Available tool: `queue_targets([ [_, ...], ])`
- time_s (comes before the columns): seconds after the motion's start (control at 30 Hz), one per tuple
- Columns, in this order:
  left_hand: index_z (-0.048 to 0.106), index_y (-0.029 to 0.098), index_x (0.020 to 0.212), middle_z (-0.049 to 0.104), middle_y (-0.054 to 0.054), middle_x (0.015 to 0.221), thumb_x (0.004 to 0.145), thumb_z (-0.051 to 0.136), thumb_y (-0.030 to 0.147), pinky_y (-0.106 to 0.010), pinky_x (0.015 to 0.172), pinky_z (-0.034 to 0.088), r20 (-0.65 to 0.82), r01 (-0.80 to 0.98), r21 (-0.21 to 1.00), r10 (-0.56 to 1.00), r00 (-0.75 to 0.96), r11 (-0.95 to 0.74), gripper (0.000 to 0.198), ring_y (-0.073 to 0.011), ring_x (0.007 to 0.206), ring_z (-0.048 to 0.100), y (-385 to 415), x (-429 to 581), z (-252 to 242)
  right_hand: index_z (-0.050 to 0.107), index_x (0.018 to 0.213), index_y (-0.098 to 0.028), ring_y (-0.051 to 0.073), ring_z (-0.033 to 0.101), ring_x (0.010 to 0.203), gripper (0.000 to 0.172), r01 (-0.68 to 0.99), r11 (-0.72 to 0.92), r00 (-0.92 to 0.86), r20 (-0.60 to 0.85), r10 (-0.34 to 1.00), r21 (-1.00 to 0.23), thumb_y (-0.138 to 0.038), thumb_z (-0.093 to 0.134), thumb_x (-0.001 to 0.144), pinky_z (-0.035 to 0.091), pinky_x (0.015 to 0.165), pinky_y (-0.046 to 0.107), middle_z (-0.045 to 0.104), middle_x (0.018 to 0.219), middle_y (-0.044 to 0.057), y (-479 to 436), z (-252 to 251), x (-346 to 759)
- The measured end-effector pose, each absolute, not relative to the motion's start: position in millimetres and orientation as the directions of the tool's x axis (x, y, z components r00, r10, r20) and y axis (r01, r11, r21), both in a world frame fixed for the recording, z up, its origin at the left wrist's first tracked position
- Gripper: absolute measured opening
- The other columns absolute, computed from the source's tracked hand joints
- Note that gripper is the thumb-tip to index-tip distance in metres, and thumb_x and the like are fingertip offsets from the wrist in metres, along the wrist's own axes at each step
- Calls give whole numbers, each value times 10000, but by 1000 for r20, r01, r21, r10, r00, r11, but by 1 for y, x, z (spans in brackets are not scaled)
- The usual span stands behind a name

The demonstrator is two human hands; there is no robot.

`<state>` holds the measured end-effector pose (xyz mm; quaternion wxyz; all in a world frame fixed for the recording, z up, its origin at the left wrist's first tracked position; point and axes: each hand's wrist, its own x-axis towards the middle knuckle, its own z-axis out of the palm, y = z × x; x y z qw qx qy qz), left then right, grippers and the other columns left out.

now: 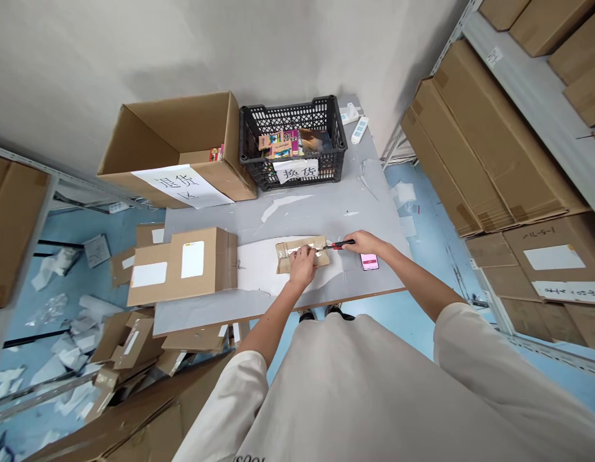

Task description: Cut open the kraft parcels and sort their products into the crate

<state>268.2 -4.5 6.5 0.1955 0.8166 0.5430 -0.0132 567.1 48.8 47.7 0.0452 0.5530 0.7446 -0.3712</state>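
Observation:
A small flattened cardboard package (284, 265) with shiny clear tape lies on the white sheet (253, 263) near the table's front edge. My left hand (303, 264) rests over its middle, fingers bent and gripping it. My right hand (362, 243) is closed around the red and black handle of a utility knife (336, 245). The knife points left, and its front end reaches the package's right part, close to my left fingers. Whether the blade is in the tape or cardboard is too small to tell. A phone with a lit pink screen (369, 261) lies beneath my right wrist.
Behind stand an open carton (181, 176) and a black plastic crate (292, 173) holding small colourful packs. Closed boxes (201, 263) sit at the table's left. White power strips (359, 129) lie back right. Shelves with cartons (494, 141) flank the right; cardboard and paper litter the left floor.

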Motion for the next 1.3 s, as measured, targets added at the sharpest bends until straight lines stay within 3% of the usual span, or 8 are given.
queue_targets([
  [0.2,604,265,1449,575,-181,1547,965,709,192,-567,1242,353,-245,897,300,882,403,-326,500,-364,1444,550,-7,268,9,843,1197,-263,193,667,837,291,856,200,-457,-519,722,-476,-406,660,1022,355,683,270,815,999,37,68,54,557],
  [0.43,593,273,1453,576,-171,1576,965,702,174,-567,1251,344,-243,896,312,885,397,-316,510,-357,1475,533,-8,268,9,846,1170,-275,249,737,955,240,882,349,-470,-548,692,-316,-294,663,1015,407,733,295,828,1073,90,86,55,538],
  [0.57,584,274,1464,575,-172,1582,966,706,186,-580,1250,340,-246,895,315,883,399,-317,520,-360,1484,526,-8,267,10,840,1091,-253,206,712,820,207,875,184,-449,-609,654,-448,-379,702,1002,433,707,274,804,934,49,83,45,551],
  [0.73,587,269,1478,563,-186,1594,970,719,224,-586,1233,349,-261,894,323,879,398,-310,527,-375,1486,517,-8,266,14,803,989,-236,168,663,688,366,725,-157,-480,-655,583,-671,-585,696,971,493,690,264,751,791,-6,54,21,570],
  [0.9,595,281,1468,578,-179,1578,981,716,245,-578,1223,359,-263,897,306,877,402,-319,503,-372,1458,531,-5,265,17,780,870,-235,186,653,695,396,658,-201,-533,-637,557,-726,-623,731,938,524,679,287,742,759,-2,25,7,573],
  [1.07,507,265,1610,556,-194,1608,990,729,354,-556,1210,391,-262,886,334,871,416,-322,665,-391,1493,512,0,261,16,793,1041,-210,197,680,717,392,611,-294,-390,-602,697,-735,-590,700,1008,521,647,277,774,822,29,9,12,577],
  [1.17,461,248,1666,543,-198,1634,1082,566,391,-550,1209,400,-221,888,356,897,382,-290,610,-382,1481,532,9,260,16,761,1194,-190,196,716,769,374,557,-332,-321,-567,759,-761,-506,596,1082,530,665,267,802,945,47,3,20,577],
  [1.3,528,247,1611,538,-187,1659,1087,479,273,-552,1243,373,-166,888,354,915,368,-293,527,-369,1533,487,22,262,15,743,1369,-222,220,738,895,419,626,-192,-298,-459,837,-756,-457,482,1140,561,793,297,811,1041,54,-6,28,571],
])
